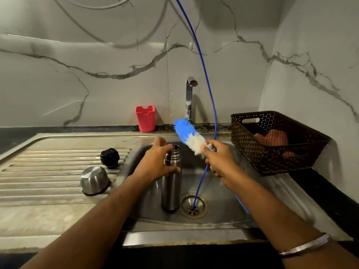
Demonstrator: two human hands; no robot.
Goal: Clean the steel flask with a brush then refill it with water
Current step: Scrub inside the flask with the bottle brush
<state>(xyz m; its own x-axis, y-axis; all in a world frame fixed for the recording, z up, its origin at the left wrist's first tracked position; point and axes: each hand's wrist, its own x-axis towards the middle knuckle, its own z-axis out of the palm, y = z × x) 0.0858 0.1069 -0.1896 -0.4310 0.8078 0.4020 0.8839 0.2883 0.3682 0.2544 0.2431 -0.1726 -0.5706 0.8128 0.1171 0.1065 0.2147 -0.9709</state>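
The steel flask (pixel 171 191) stands upright in the sink basin (pixel 219 193), left of the drain, with its mouth uncovered. My left hand (pixel 155 162) grips its neck from the left. A bottle brush (pixel 189 135) with blue and white bristles points up and to the left, just right of the flask's mouth. My right hand (pixel 219 158) holds it right below the bristles. The flask's black stopper (pixel 110 157) and its steel cup lid (pixel 94 180), turned upside down, lie on the ribbed drainboard to the left.
A tap (pixel 189 98) rises behind the basin. A thin blue hose (pixel 207 78) runs from above down into the drain (pixel 194 205). A red plastic holder (pixel 145 118) stands at the back wall. A dark basket (pixel 272 142) with a cloth sits at the right.
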